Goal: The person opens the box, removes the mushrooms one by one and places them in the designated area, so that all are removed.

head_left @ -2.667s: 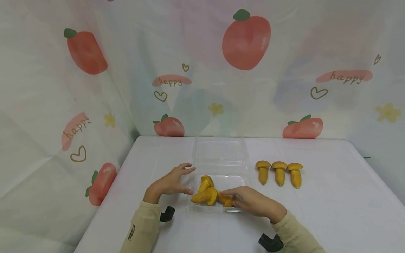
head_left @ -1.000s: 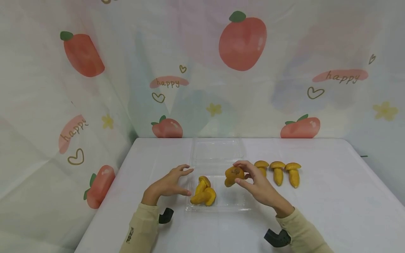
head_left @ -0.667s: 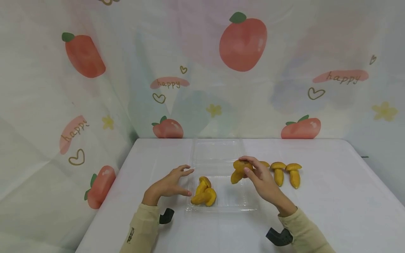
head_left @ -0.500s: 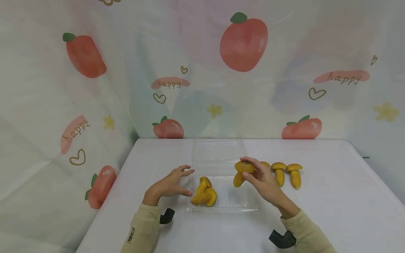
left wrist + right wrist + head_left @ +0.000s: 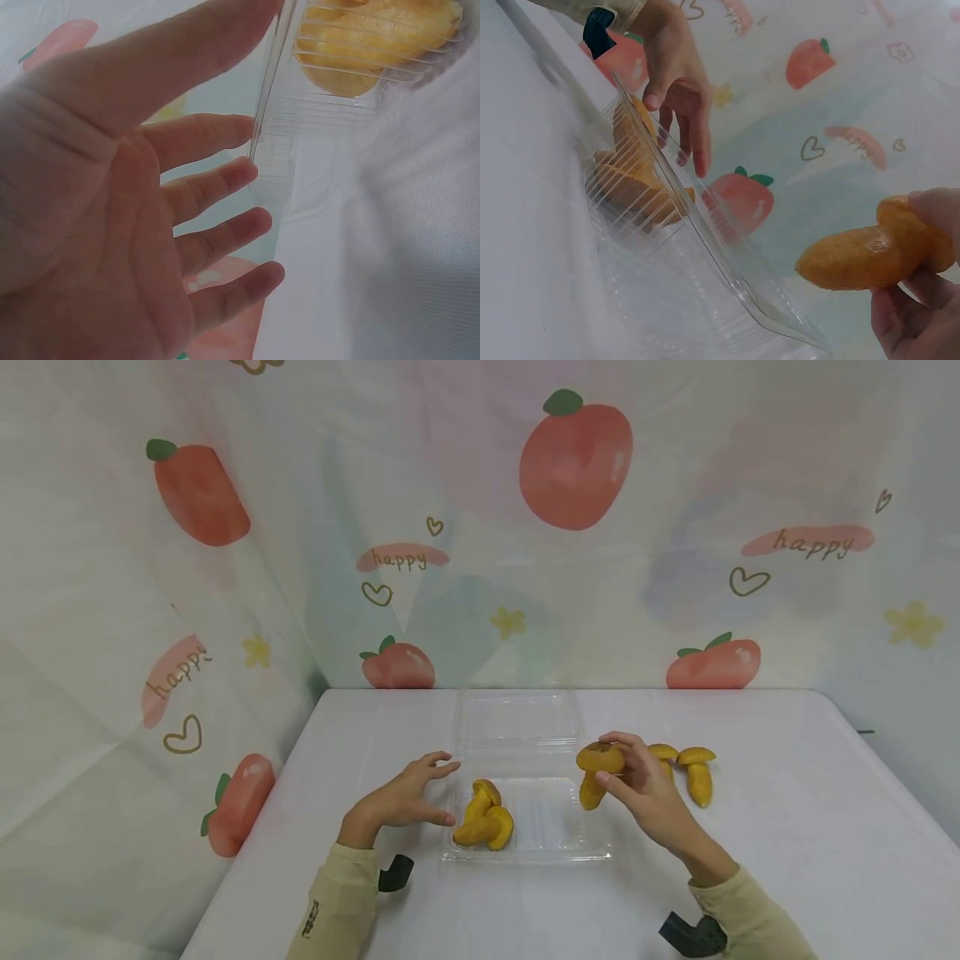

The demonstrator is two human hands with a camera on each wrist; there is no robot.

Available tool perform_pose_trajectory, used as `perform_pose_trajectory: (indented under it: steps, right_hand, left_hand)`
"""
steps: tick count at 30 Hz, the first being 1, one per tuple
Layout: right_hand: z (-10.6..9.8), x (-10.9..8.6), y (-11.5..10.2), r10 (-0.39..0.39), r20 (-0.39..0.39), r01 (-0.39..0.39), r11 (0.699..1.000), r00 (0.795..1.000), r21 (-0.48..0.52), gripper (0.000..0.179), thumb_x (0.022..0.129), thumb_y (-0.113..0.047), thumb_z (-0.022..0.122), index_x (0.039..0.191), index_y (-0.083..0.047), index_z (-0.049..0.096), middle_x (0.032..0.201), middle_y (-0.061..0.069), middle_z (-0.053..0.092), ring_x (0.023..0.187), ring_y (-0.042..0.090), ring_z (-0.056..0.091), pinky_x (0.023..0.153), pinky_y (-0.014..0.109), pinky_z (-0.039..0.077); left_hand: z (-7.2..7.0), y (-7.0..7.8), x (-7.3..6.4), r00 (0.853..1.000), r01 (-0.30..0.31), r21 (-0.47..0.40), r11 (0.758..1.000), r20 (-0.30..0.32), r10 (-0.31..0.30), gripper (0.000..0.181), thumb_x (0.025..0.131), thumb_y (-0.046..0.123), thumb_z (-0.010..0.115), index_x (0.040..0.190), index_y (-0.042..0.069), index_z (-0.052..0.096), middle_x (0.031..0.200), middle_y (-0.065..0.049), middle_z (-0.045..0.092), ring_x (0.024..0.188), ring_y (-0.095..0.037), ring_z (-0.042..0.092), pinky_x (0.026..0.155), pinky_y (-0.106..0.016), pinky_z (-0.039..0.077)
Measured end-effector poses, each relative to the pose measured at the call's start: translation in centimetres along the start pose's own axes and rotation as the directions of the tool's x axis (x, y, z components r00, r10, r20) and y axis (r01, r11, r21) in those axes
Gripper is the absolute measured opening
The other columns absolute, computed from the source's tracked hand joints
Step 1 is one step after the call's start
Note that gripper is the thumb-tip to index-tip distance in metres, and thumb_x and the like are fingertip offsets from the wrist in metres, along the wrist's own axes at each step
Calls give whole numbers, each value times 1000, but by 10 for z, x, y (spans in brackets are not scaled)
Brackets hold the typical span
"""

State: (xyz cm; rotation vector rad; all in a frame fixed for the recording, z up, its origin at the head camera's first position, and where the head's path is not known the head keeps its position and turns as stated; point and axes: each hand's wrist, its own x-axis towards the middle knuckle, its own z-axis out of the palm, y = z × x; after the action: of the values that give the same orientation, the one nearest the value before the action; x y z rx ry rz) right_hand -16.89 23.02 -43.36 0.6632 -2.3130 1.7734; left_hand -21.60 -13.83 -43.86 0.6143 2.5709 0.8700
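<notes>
My right hand (image 5: 651,795) pinches a yellow mushroom (image 5: 600,760) by its cap, stem hanging down, over the right edge of a clear plastic clamshell box (image 5: 551,818). The right wrist view shows this mushroom (image 5: 855,259) raised beside the box wall. Relaxed, spread fingers mark my left hand (image 5: 401,793), which stays at the box's left side; in the left wrist view its fingertips (image 5: 259,217) are right by the clear rim. Two more mushrooms (image 5: 483,827) lie together in the left part of the box.
To the right of the box, two yellow mushrooms (image 5: 698,777) show on the white table (image 5: 787,843), partly behind my right hand. The box's open lid (image 5: 517,718) lies back toward the printed curtain (image 5: 480,485).
My right hand has picked a mushroom out of the box, lifted it and carried it rightward, turning its stem down. The left hand has hardly moved.
</notes>
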Motion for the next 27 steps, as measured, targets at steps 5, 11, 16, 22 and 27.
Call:
perform_pose_trajectory:
  steps: [5, 11, 16, 22, 27]
  right_hand:
    - [-10, -1, 4, -24, -7, 23, 998, 1000, -51, 43, 100, 4, 56, 142, 4, 44, 122, -19, 61, 95, 2, 62, 75, 16, 53]
    - [-24, 0, 6, -34, -10, 33, 999, 999, -43, 45, 100, 5, 54, 144, 4, 45, 127, -17, 59, 104, -1, 62, 90, 10, 52]
    - [-39, -2, 3, -11, -32, 8, 996, 999, -89, 46, 101, 3, 54, 146, 0, 45, 126, -15, 57, 96, 0, 60, 77, 9, 52]
    - [-52, -5, 2, -5, -89, -12, 983, 996, -185, 48, 102, 0, 54, 147, 2, 42, 123, -25, 58, 102, -9, 61, 87, 6, 51]
    - [-65, -7, 6, 31, -137, -62, 973, 990, -224, 48, 103, -5, 55, 147, 2, 40, 122, -29, 55, 102, -12, 60, 84, 5, 50]
  left_hand:
    - [0, -1, 1, 1000, -7, 4, 1000, 3, 7, 85, 83, 26, 84, 156, 13, 41, 166, -13, 27, 152, -40, 26, 119, -66, 29]
    - [0, 0, 0, 1000, -5, 12, 1000, -2, 5, 86, 83, 27, 85, 155, 12, 42, 165, -13, 28, 151, -40, 27, 119, -66, 30]
    - [1, 0, 0, 1000, -5, 5, 1000, -1, 5, 86, 83, 26, 84, 156, 13, 41, 166, -12, 28, 152, -39, 26, 119, -66, 29]
    - [1, 2, -1, 1000, 6, 5, 1000, -4, -6, 86, 83, 26, 85, 156, 12, 41, 165, -13, 28, 152, -40, 26, 119, -66, 29]
    - [-1, 3, -2, 1000, 4, 17, 1000, -5, -4, 86, 83, 26, 85, 155, 11, 41, 165, -14, 28, 151, -41, 27, 118, -66, 30]
